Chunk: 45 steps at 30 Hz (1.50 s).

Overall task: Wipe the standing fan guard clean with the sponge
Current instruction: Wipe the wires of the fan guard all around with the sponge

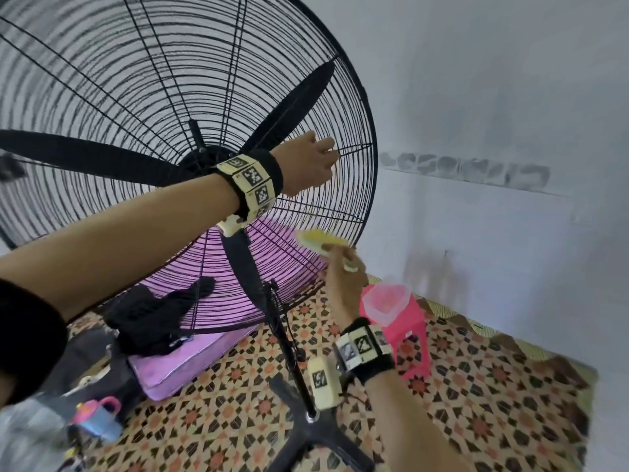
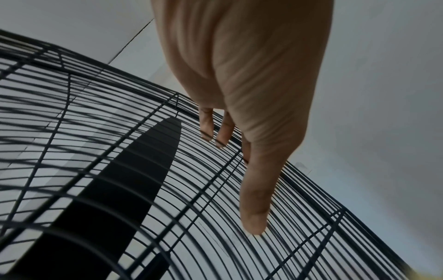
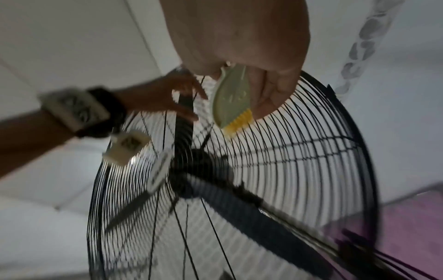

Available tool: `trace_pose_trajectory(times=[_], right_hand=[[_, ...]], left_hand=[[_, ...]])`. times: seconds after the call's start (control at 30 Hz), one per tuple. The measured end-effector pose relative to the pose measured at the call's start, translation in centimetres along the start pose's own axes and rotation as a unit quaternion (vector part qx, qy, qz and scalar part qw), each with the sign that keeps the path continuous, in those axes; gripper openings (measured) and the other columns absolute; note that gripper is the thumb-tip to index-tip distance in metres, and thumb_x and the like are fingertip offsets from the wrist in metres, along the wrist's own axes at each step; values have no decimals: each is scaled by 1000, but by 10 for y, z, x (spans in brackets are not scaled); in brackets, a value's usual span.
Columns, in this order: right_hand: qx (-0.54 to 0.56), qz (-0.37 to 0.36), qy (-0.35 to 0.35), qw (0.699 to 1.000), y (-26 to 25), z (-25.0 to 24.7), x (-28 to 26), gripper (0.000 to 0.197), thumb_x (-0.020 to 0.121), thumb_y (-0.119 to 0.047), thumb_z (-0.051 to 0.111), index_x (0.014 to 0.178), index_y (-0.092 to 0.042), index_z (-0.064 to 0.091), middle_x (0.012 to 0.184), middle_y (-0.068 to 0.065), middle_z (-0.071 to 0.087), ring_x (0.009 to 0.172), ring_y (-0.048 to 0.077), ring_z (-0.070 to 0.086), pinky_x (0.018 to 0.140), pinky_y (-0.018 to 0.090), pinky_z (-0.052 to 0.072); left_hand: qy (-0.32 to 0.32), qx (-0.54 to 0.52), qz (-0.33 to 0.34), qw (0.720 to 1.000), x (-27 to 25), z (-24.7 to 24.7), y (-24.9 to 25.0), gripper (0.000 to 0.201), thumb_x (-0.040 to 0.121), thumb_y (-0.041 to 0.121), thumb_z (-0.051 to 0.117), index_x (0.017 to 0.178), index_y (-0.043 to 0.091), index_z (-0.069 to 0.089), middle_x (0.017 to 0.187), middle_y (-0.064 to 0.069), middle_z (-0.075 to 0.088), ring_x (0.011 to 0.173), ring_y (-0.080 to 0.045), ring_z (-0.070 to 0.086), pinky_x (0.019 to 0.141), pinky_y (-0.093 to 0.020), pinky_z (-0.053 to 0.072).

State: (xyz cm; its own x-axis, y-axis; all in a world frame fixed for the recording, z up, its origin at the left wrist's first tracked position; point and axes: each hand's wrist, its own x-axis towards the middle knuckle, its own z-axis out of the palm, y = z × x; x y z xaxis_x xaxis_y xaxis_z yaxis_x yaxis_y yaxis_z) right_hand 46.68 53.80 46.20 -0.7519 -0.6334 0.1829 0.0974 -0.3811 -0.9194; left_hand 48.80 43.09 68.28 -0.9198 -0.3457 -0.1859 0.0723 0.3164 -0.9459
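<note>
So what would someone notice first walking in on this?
The big black fan guard fills the upper left of the head view, with the left hand on its wires near the right rim. Just below, the right hand holds the yellow sponge at the guard's lower edge.

A home room: patterned floor tiles (image 1: 476,420), purple mattress (image 1: 190,362), pink plastic stool (image 1: 408,335).
</note>
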Motion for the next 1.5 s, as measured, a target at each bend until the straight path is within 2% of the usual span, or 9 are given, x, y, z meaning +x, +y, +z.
trace_pose_trajectory(times=[0.1, 0.2, 0.33, 0.53, 0.7, 0.87, 1.03, 1.3, 1.5], right_hand=[[-34, 61, -67, 995, 15, 0, -24, 18, 103, -21, 56, 94, -22, 71, 98, 16, 75, 73, 33, 69, 53, 32, 51], [48, 66, 2, 997, -4, -6, -2, 16, 101, -21, 59, 106, -16, 73, 98, 8, 77, 79, 23, 73, 49, 20, 51], [84, 31, 56, 994, -11, -5, 22, 24, 104, -20, 52, 111, -9, 72, 103, 5, 77, 86, 19, 75, 56, 24, 56], [39, 128, -34, 990, 11, -14, -1, 26, 103, -23, 54, 107, -4, 72, 96, 14, 78, 83, 29, 75, 52, 24, 52], [97, 41, 59, 993, -18, -16, 30, 23, 104, -19, 52, 102, -10, 73, 96, 2, 78, 84, 20, 75, 55, 24, 55], [-35, 70, -37, 996, 25, -11, 5, 21, 104, -21, 53, 98, -14, 72, 93, 18, 76, 75, 31, 73, 50, 31, 52], [65, 48, 36, 996, -12, -20, 27, 21, 104, -21, 53, 101, -14, 73, 94, 8, 77, 73, 17, 71, 49, 18, 49], [-30, 50, -16, 998, 37, -10, -6, 21, 104, -20, 53, 95, -16, 71, 99, 13, 76, 76, 23, 75, 49, 29, 53], [114, 17, 120, 986, -7, -30, 46, 26, 105, -20, 50, 103, -5, 72, 97, -1, 78, 87, 24, 75, 60, 27, 57]], left_hand=[[-2, -5, -13, 1000, 0, 1, 0, 42, 90, 27, 76, 129, 23, 61, 142, -3, 46, 140, -28, 34, 110, -45, 40], [5, -6, -13, 1000, -2, 0, 2, 43, 89, 29, 77, 129, 25, 61, 142, -3, 46, 141, -28, 34, 110, -46, 41], [4, -16, -12, 1000, -1, -2, 5, 41, 90, 25, 76, 128, 23, 61, 142, -4, 46, 141, -28, 34, 110, -46, 42], [1, -9, -32, 999, 0, -2, 4, 44, 90, 27, 78, 130, 24, 61, 149, -4, 43, 145, -29, 31, 110, -45, 41], [4, -13, -28, 1000, 0, -3, 7, 45, 89, 28, 79, 130, 24, 61, 148, -4, 45, 144, -28, 33, 111, -46, 40], [-6, -9, -24, 1000, 1, -5, 5, 50, 86, 32, 82, 131, 26, 61, 146, -3, 45, 143, -27, 34, 110, -45, 43], [-4, -11, -23, 1000, -2, -7, 5, 44, 86, 32, 82, 125, 26, 63, 145, -2, 46, 141, -27, 34, 108, -44, 42], [-9, -5, -24, 1000, 0, -5, 4, 46, 87, 33, 81, 129, 27, 61, 143, -1, 46, 139, -26, 35, 108, -43, 42], [-4, -17, -17, 1000, -1, -7, 5, 54, 82, 37, 84, 130, 27, 61, 144, -1, 46, 138, -26, 35, 108, -44, 41]])
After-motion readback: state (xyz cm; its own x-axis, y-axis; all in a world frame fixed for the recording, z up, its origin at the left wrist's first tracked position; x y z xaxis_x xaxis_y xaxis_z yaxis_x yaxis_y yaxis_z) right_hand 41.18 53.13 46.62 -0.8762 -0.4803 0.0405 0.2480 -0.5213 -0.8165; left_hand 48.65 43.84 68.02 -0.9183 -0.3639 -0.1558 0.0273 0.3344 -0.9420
